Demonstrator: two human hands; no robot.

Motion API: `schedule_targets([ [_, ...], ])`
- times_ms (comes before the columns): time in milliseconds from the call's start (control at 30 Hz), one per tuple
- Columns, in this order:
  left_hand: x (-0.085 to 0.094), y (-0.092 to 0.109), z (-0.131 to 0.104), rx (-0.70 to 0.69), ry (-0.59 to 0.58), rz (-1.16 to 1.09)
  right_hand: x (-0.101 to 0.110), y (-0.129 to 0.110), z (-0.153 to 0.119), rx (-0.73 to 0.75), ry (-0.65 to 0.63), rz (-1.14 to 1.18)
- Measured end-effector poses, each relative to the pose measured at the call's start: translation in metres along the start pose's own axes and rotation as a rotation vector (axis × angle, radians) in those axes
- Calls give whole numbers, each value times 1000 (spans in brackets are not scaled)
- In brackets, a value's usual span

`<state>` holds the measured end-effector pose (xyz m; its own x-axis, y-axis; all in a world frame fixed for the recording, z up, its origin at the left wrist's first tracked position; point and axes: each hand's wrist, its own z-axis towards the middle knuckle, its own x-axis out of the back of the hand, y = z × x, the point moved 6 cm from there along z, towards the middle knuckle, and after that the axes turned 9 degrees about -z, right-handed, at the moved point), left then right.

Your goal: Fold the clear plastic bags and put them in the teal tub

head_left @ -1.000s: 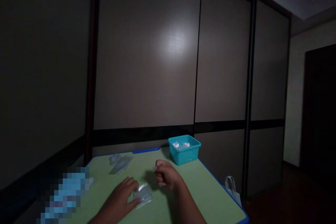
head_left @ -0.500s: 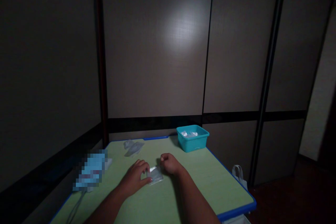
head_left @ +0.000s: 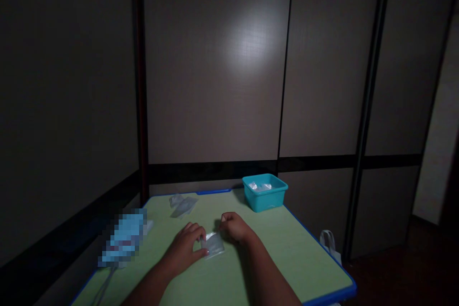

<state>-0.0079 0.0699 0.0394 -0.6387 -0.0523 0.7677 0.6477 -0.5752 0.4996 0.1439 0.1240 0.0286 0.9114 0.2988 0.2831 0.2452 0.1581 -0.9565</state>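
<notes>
A small clear plastic packet [head_left: 214, 245] lies on the pale green table [head_left: 287, 263] between my hands. My left hand [head_left: 188, 245] grips its left edge between thumb and fingers. At the packet's upper right corner, my right hand [head_left: 234, 227] is closed with the fingers curled in; what it pinches, if anything, is too small to make out.
A turquoise basket [head_left: 267, 199] with shiny clear packets stands at the table's back right. Crumpled clear plastic [head_left: 183, 205] lies at the back left. A blurred-out blue item [head_left: 125, 236] with a cord is at the left edge. A white bag [head_left: 330, 244] is beyond the right edge.
The whole view has shifted slightly, with the table a little lower in the picture. My hands keep nearly the same positions around the packet.
</notes>
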Motion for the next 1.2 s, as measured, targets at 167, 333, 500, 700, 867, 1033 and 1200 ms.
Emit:
schedule_targets([
  [167,0,0,0,9,-18,-6,14,-18,-9,69,-47,346],
  [333,-1,-1,0,21,-18,-1,33,-31,-12,230,-97,859],
  [500,-2,-3,1,45,-25,6,44,-20,-6,226,42,926],
  [700,-4,-6,2,47,-38,-8,64,-8,0,223,260,941],
  [867,-6,-11,4,17,-32,-21,72,-18,-10,287,282,930],
  [1033,-5,-6,2,13,-35,-11,35,-33,-18,192,-52,520],
  [1200,-2,-1,1,43,-36,25,13,-33,-14,283,-13,-66],
])
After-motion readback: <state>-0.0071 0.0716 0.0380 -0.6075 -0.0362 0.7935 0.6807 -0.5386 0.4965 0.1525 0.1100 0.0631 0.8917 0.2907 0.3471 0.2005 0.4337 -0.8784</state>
